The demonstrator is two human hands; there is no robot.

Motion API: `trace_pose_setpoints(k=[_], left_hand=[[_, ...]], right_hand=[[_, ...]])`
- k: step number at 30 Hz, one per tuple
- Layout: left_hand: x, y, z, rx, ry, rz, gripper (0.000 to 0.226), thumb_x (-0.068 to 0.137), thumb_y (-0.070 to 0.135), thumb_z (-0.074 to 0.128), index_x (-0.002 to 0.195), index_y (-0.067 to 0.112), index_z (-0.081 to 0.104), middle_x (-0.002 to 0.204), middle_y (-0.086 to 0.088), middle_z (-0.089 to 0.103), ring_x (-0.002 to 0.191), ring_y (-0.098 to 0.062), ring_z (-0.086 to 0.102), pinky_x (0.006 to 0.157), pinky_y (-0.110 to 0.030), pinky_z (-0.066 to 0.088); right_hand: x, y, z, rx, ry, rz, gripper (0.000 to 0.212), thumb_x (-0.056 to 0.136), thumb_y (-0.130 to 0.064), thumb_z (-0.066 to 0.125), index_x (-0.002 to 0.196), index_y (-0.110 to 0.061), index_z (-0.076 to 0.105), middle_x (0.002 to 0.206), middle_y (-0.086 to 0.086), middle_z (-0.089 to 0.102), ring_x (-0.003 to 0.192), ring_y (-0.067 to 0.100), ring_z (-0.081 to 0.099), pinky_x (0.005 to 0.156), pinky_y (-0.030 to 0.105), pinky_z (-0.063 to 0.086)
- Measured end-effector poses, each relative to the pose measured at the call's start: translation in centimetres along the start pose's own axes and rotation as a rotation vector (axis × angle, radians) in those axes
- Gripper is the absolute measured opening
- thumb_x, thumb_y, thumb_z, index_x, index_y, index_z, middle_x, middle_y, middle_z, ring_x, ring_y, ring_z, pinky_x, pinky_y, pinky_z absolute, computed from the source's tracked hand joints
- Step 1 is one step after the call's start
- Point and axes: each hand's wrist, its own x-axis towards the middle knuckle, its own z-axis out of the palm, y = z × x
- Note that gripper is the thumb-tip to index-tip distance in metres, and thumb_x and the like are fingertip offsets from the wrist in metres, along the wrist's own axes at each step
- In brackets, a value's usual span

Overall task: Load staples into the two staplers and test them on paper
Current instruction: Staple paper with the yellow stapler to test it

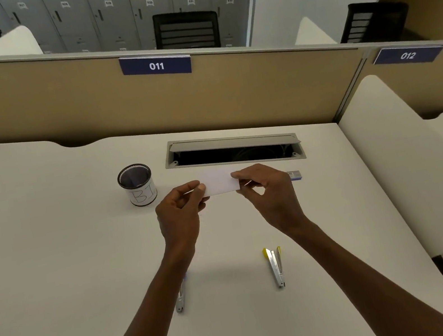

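Observation:
A small white paper slip point(219, 183) is held above the desk between both hands. My left hand point(181, 211) pinches its left end and my right hand point(267, 190) pinches its right end. A yellow-tipped stapler point(275, 265) lies on the desk under my right forearm's inner side, its silver arms spread slightly. A second stapler point(181, 301) lies near my left forearm, which hides most of it. A small blue staple box point(294, 175) peeks out just right of my right hand.
A mesh pen cup point(137, 185) marked with letters stands left of the hands. An open cable hatch point(233, 151) sits in the desk point(50, 242) behind them. A tan partition point(84, 103) with sign 011 closes the back; a divider stands to the right.

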Motion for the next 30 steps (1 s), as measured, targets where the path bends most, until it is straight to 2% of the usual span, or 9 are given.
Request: trace_pose_setpoints(k=[4,6,9,12,15,17,21,30], left_hand=[[-0.7,0.8,0.1,-0.041,-0.096,-0.015,0.02,0.089,0.019,0.07,0.107,0.011,0.072,0.095,-0.003,0.076,0.083,-0.016,0.074,0.074,-0.025,0.06],[-0.8,1.2,0.2,-0.041,-0.113,-0.037,0.019,0.092,0.024,0.065,0.104,0.011,0.073,0.091,-0.004,0.076,0.084,-0.018,0.074,0.076,-0.028,0.06],[-0.9,1.8,0.5,0.005,-0.126,-0.024,0.022,0.097,0.031,0.055,0.097,0.018,0.073,0.084,-0.001,0.073,0.079,-0.016,0.071,0.072,-0.024,0.059],[-1.1,2.1,0.8,0.101,-0.147,0.033,0.018,0.096,0.035,0.057,0.096,0.025,0.071,0.078,0.007,0.068,0.071,-0.009,0.062,0.064,-0.019,0.057],[-1.5,2.2,1.1,0.162,-0.194,0.064,0.016,0.089,0.034,0.067,0.099,0.022,0.074,0.074,0.015,0.068,0.064,-0.001,0.06,0.055,-0.013,0.049],[-1.7,2.3,1.3,0.195,-0.205,0.075,0.018,0.088,0.033,0.069,0.096,0.019,0.075,0.065,0.017,0.066,0.059,0.003,0.058,0.052,-0.01,0.045],[-1.6,2.3,1.6,0.235,-0.167,0.078,0.023,0.087,0.032,0.071,0.091,0.01,0.076,0.053,0.019,0.06,0.054,0.003,0.056,0.05,-0.006,0.04],[-1.5,2.3,2.1,0.252,-0.149,0.077,0.026,0.087,0.032,0.071,0.09,0.006,0.076,0.057,0.015,0.059,0.055,-0.005,0.053,0.053,-0.01,0.039]], right_hand=[[0.2,-0.5,-0.9,0.018,0.069,-0.013,0.017,0.083,-0.006,0.073,0.099,-0.011,0.076,0.095,0.003,0.067,0.084,0.004,0.058,0.068,0.009,0.047],[0.3,-0.7,-1.3,0.046,0.062,0.041,0.013,0.085,-0.012,0.073,0.097,-0.016,0.075,0.097,-0.006,0.064,0.087,0.004,0.058,0.064,0.011,0.047],[0.3,-0.8,-1.7,0.108,0.054,0.178,0.008,0.087,-0.019,0.071,0.095,-0.021,0.073,0.092,-0.016,0.065,0.087,0.003,0.061,0.064,0.014,0.048],[0.3,-0.6,-2.2,0.183,0.047,0.302,0.012,0.087,-0.02,0.07,0.098,-0.016,0.073,0.083,-0.013,0.067,0.077,-0.002,0.063,0.061,0.008,0.048],[0.4,-0.7,-2.7,0.355,0.014,0.413,0.011,0.087,-0.014,0.07,0.098,-0.012,0.072,0.078,-0.005,0.071,0.064,0.006,0.066,0.055,0.015,0.052],[0.4,-0.8,-3.1,0.439,0.002,0.45,0.009,0.086,-0.011,0.071,0.089,-0.019,0.072,0.073,-0.004,0.072,0.058,0.008,0.067,0.053,0.017,0.053],[0.4,-1.0,-3.5,0.524,0.013,0.514,0.017,0.083,-0.009,0.075,0.081,-0.026,0.072,0.067,-0.006,0.073,0.058,0.013,0.069,0.054,0.019,0.054],[0.5,-0.9,-3.7,0.554,0.004,0.554,0.014,0.082,-0.009,0.075,0.082,-0.023,0.073,0.07,-0.001,0.074,0.06,0.016,0.07,0.057,0.021,0.056]])
